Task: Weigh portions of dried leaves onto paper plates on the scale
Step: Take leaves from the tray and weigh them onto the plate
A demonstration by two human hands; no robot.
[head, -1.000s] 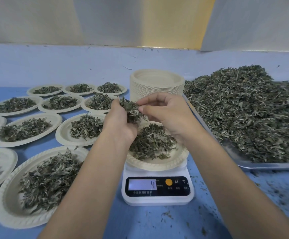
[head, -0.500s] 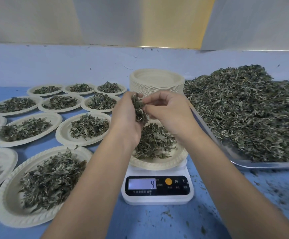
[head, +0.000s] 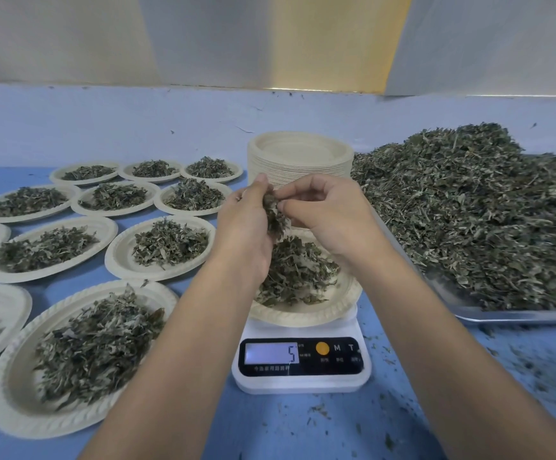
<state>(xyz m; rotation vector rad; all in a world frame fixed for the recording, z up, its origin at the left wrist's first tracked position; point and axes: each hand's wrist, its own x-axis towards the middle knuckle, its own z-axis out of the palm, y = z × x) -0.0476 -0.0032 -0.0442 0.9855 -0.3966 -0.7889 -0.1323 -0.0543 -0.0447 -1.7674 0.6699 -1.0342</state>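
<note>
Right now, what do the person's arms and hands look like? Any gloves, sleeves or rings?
The left hand and right hand are bare: no gloves, and no rings that I can see. The left forearm and right forearm are bare too, with no sleeves, watch or bracelet in view.

The counter (head: 303, 426) is mid blue flecked with dark green crumbs at the near right, the wall band (head: 104, 127) behind it paler blue under white and yellowish panels (head: 319, 38). The paper plates (head: 4, 393) and the far stack (head: 299, 174) are plain cream with embossed ribbed rims; the dried leaves (head: 298, 270) are dark green mixed with paler grey-green. The scale (head: 299, 383) is white with a black front panel (head: 336, 366), an orange round button (head: 322, 348) and a pale display (head: 270, 353) with a dark digit; the tray (head: 518, 316) is silver.
</note>
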